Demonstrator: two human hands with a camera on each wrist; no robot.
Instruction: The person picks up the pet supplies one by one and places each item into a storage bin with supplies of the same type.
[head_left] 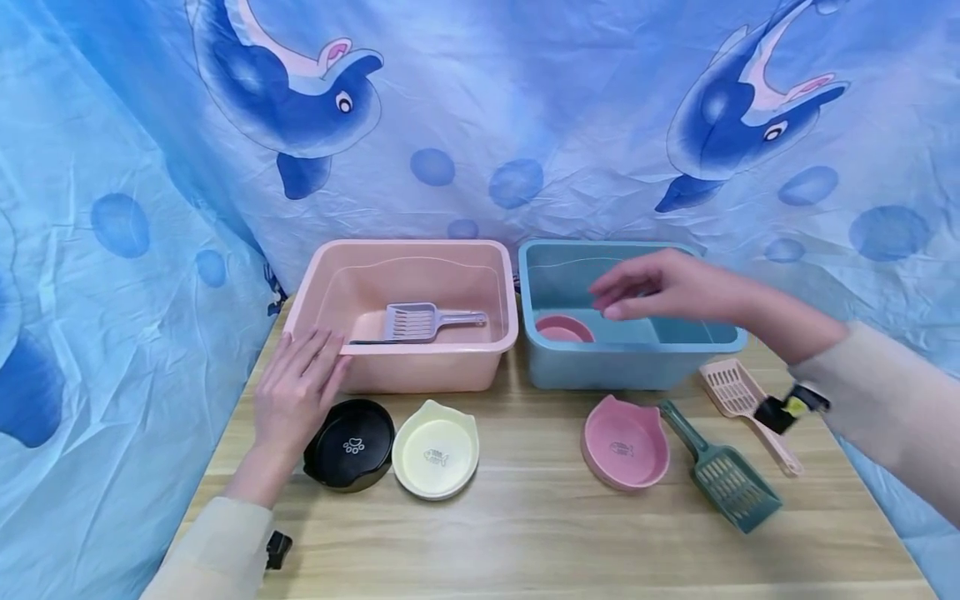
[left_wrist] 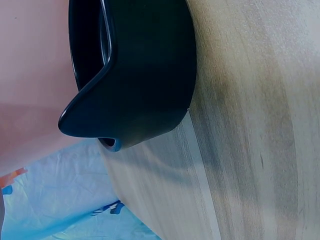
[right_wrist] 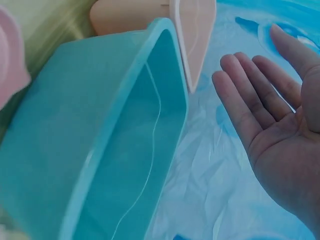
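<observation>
My left hand [head_left: 300, 383] rests on the front left corner of the pink plastic bin [head_left: 427, 372], its fingers extended over the rim. Inside that bin lies a lilac slotted litter scoop [head_left: 420, 322], with a thin dark edge of something beside it. Above the blue bin [head_left: 600, 367] hovers my right hand [head_left: 652, 283], holding nothing; the right wrist view shows its palm and loosely extended fingers. A pink bowl [head_left: 564, 329] sits at the left inside the blue bin. Close under my left hand stands a black bowl [left_wrist: 145, 65] with a paw print.
On the wooden table [head_left: 510, 533], a pale yellow cat-eared bowl [head_left: 435, 450] stands beside the black one. Farther right are another pink bowl [head_left: 626, 443], a green slotted scoop [head_left: 723, 475] and a beige scoop [head_left: 742, 400]. A blue dolphin-print curtain [head_left: 480, 108] hangs behind the bins.
</observation>
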